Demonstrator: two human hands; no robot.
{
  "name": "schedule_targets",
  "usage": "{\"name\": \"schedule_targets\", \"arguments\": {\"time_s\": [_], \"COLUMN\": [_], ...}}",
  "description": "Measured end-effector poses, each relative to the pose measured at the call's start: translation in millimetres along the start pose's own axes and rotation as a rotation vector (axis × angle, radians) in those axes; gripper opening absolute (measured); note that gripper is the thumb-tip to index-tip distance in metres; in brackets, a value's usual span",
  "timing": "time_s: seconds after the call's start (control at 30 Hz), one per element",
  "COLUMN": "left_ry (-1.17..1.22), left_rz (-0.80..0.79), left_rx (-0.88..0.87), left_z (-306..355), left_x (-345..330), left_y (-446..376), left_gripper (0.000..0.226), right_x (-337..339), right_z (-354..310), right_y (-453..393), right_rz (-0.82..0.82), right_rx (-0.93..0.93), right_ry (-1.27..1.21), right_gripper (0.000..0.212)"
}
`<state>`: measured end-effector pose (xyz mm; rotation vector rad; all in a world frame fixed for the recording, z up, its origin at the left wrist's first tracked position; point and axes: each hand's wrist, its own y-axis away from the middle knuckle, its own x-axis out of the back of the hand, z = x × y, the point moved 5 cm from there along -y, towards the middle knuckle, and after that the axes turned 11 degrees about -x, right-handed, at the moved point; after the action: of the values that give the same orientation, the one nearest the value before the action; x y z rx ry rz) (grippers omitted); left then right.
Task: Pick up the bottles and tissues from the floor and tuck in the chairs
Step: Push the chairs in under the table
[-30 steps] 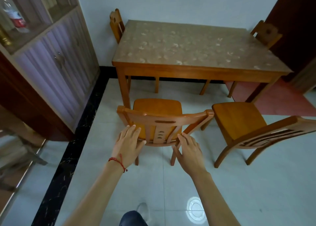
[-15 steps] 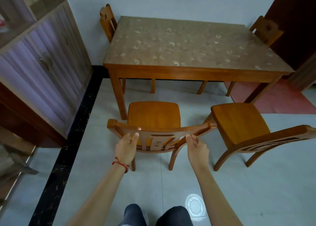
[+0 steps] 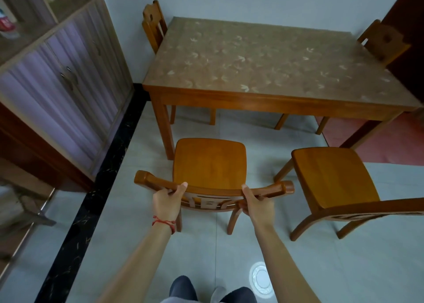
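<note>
A wooden chair [image 3: 209,162] stands on the floor just in front of the dining table [image 3: 263,97], facing it, its seat fully outside the table edge. My left hand [image 3: 167,200] grips the left part of its top back rail, and my right hand [image 3: 257,203] grips the right part. A second wooden chair [image 3: 332,176] stands to the right, also pulled out and turned a little. No bottles or tissues show on the floor.
Two more chairs, a far left one [image 3: 153,25] and a far right one [image 3: 383,41], sit tucked at the table's far side. A tall cabinet [image 3: 66,77] lines the left wall, with a bottle [image 3: 5,25] on its shelf. A red mat [image 3: 390,142] lies at right.
My hands went from resting open on the chair's back rail to closing around it. The view has come closer and more above the chair.
</note>
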<state>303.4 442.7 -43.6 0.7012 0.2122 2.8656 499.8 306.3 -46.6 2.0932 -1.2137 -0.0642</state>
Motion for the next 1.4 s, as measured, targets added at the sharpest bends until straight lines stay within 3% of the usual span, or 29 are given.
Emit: {"name": "schedule_targets", "arguments": {"time_s": [0.3,1.4], "left_ry": [-0.042,0.201], "left_rz": [0.047,0.091], "left_rx": [-0.006,0.060], "left_z": [2.2,38.1], "left_x": [-6.5,-40.1], "left_y": [0.2,-93.2], "left_gripper": [0.035,0.027], "right_x": [2.6,-29.4], "right_z": [1.2,-66.4], "right_y": [-16.0,-88.7], "right_rz": [-0.004,-0.022], "right_rx": [0.016,0.052], "right_ry": [0.026,-0.021], "right_gripper": [0.023,0.025]}}
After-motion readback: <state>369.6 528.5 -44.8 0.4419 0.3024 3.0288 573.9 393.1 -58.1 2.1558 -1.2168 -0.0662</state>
